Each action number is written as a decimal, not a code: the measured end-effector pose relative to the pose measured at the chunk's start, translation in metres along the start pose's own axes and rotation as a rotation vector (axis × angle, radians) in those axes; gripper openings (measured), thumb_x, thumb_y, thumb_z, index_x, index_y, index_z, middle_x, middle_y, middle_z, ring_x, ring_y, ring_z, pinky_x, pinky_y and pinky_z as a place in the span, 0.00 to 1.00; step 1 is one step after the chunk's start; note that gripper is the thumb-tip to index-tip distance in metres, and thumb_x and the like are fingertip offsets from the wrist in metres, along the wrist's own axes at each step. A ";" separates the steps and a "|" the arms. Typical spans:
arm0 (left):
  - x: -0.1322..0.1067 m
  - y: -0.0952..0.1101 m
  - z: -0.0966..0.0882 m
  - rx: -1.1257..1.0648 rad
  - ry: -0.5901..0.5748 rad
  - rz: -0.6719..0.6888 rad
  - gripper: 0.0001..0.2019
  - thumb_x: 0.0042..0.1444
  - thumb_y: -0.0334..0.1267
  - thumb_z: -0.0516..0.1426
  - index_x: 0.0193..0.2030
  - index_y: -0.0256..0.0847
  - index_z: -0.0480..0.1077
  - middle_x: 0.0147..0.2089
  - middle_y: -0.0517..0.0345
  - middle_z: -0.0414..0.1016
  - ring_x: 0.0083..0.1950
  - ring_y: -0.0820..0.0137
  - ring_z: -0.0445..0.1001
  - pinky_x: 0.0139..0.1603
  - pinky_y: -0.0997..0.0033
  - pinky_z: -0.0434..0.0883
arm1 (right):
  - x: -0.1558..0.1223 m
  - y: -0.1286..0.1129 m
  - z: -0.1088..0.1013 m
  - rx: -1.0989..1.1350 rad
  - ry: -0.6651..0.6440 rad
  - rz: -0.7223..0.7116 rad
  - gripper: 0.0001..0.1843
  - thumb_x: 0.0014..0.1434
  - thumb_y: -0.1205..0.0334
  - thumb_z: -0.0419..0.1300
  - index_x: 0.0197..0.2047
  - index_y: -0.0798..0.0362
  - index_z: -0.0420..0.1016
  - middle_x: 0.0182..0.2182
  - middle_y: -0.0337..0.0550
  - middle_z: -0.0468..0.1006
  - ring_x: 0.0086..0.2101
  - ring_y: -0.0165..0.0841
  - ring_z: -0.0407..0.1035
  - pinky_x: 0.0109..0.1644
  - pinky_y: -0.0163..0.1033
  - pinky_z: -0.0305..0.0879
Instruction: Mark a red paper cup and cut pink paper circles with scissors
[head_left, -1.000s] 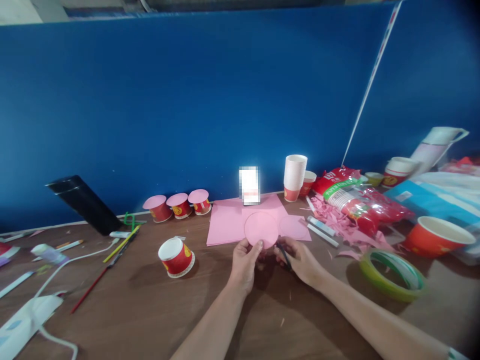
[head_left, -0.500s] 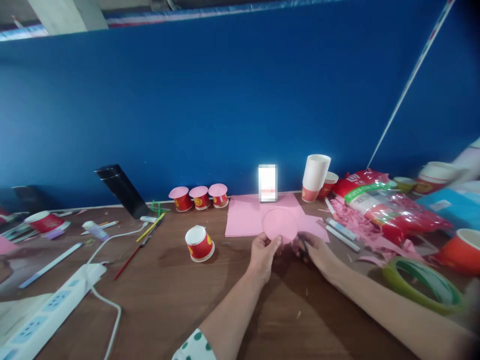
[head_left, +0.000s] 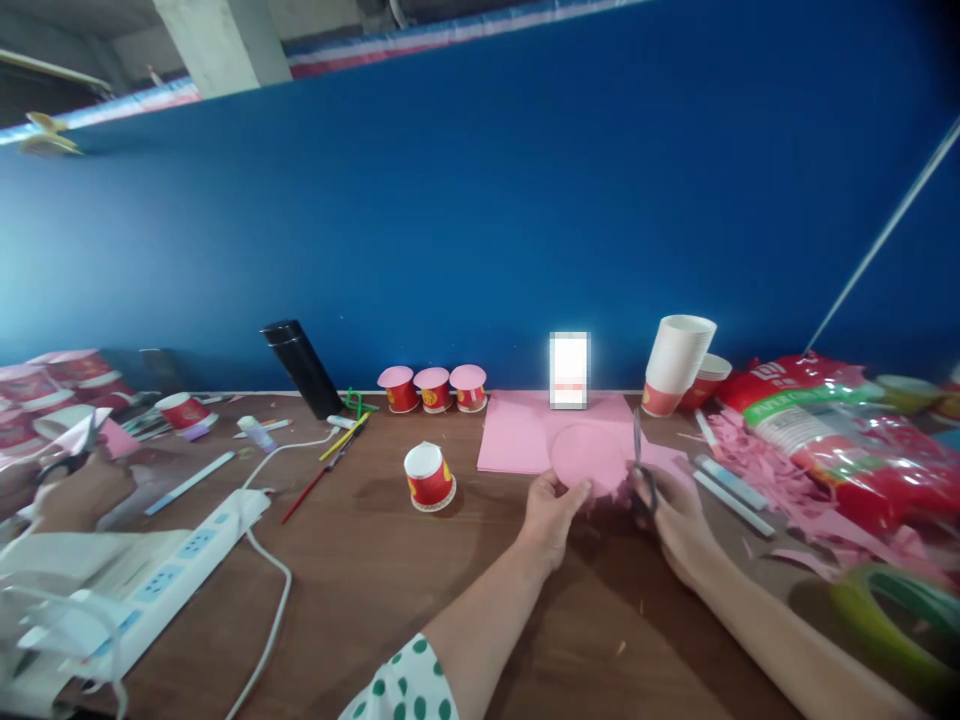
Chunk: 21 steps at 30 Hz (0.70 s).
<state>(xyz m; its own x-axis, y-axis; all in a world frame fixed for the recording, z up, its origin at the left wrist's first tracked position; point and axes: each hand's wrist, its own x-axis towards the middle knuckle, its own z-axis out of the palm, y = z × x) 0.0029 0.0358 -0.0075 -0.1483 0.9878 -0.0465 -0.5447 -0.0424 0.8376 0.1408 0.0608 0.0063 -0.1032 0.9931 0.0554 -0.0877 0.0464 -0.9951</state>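
A round pink paper disc [head_left: 589, 455] is pinched at its lower left edge by my left hand [head_left: 551, 510], thumb on top. My right hand [head_left: 671, 510] is closed around dark-handled scissors [head_left: 642, 475], whose blades point up just beside the disc's right edge. Behind the disc lie pink paper sheets [head_left: 514, 435] on the table. A red and white paper cup [head_left: 429, 477] stands upside down to the left of my hands. Farther back is a row of upside-down red cups [head_left: 434, 395] topped with pink discs.
A stack of white cups [head_left: 679, 355] leans at the back right, near a red plastic bag [head_left: 840, 430], pink scraps [head_left: 750, 460] and a green tape roll [head_left: 900, 620]. Leftward are a black flask [head_left: 304, 370], a power strip [head_left: 176, 575] and another person's hands [head_left: 82, 490] with scissors.
The view has turned left, so the table's things sit farther right. The scissors' blades now show upright at the disc's right edge, and another person's hands have come into view at left.
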 end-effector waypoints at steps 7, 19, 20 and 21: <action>0.001 0.011 -0.001 -0.145 0.157 -0.120 0.15 0.34 0.37 0.67 0.29 0.34 0.70 0.26 0.57 0.73 0.26 0.75 0.70 0.27 0.77 0.69 | -0.008 0.011 0.002 -0.046 -0.124 -0.096 0.21 0.48 0.52 0.63 0.43 0.53 0.67 0.25 0.38 0.70 0.25 0.29 0.64 0.27 0.33 0.62; 0.002 0.009 0.001 -0.120 0.176 -0.150 0.12 0.37 0.34 0.66 0.26 0.32 0.70 0.25 0.57 0.72 0.26 0.77 0.70 0.28 0.79 0.70 | -0.007 0.011 -0.001 -0.107 -0.274 -0.175 0.16 0.54 0.58 0.60 0.45 0.54 0.66 0.30 0.39 0.69 0.33 0.31 0.64 0.36 0.34 0.61; 0.002 0.010 0.001 -0.117 0.174 -0.146 0.12 0.37 0.34 0.66 0.26 0.32 0.70 0.25 0.58 0.72 0.25 0.78 0.69 0.28 0.79 0.70 | -0.008 0.010 0.000 -0.093 -0.284 -0.168 0.16 0.54 0.58 0.59 0.45 0.55 0.66 0.31 0.40 0.69 0.33 0.30 0.64 0.36 0.33 0.61; 0.002 0.010 0.001 -0.111 0.172 -0.143 0.12 0.37 0.35 0.66 0.26 0.32 0.70 0.25 0.58 0.72 0.25 0.78 0.69 0.28 0.79 0.70 | -0.008 0.009 0.000 -0.077 -0.291 -0.159 0.17 0.54 0.57 0.59 0.46 0.55 0.66 0.31 0.40 0.69 0.32 0.30 0.63 0.36 0.33 0.61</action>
<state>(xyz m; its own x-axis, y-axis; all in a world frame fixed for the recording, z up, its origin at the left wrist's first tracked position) -0.0015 0.0378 0.0012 -0.1965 0.9454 -0.2599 -0.6562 0.0701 0.7513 0.1410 0.0534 -0.0029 -0.3737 0.9010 0.2205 -0.0518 0.2171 -0.9748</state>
